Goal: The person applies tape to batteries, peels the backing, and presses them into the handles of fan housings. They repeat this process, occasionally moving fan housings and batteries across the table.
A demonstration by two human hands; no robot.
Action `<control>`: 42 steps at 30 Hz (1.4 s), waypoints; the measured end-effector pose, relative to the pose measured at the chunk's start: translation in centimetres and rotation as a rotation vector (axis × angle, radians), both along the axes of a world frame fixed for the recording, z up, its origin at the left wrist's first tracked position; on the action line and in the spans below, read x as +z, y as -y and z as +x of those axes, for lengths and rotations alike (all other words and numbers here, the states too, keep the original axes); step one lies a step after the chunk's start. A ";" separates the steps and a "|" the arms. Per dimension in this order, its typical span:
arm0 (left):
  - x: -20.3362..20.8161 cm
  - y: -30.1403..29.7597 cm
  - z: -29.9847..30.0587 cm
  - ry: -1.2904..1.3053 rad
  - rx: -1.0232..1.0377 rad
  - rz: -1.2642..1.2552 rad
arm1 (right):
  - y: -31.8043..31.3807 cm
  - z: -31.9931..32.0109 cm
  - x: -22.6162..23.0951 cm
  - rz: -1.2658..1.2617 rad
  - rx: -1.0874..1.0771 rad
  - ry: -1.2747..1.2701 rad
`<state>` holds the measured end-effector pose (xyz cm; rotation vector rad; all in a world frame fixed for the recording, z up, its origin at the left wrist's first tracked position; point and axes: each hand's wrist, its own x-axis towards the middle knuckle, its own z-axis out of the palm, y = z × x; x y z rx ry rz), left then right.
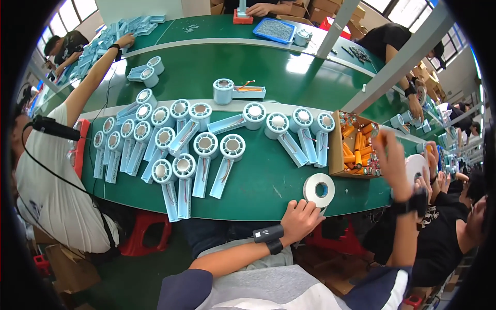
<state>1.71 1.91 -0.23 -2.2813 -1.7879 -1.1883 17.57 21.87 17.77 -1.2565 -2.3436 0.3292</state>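
Note:
My left hand (301,221) is closed at the near edge of a roll of white tape (312,188), which lies flat by the table's front edge. Its fingertips press at the roll's rim, where a short strip shows. My right hand (392,163) is raised at the right side of an open cardboard box (337,150), smeared by motion. Something orange, apparently a battery cell (381,137), shows at its fingertips. Inside the box lie several orange battery cells (358,150). Light blue handheld fan housings (232,147), with round heads and open handles, some with wires showing, cover the table's left and middle.
Beyond my green table (248,191) runs a green conveyor belt (186,67) carrying more fan housings and one with an orange cell and wires. A slanted grey post (382,67) rises at the right. Co-workers sit close on both sides; one person's arm (95,77) reaches across at left.

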 end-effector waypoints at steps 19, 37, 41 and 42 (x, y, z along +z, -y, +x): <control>7.1 -3.1 -13.0 -0.148 -0.239 -0.271 | 10.2 2.9 -10.9 -1.060 0.009 -1.335; 5.3 -4.6 -11.0 0.246 -0.363 -0.261 | 11.3 5.3 -11.2 0.057 -0.043 0.169; 3.4 -2.8 -10.9 0.549 -0.162 -0.570 | 11.6 5.0 -11.3 -0.101 -0.081 0.069; 3.0 -2.7 -10.8 0.606 -0.164 -0.587 | 11.7 4.8 -11.5 -0.138 -0.054 -0.034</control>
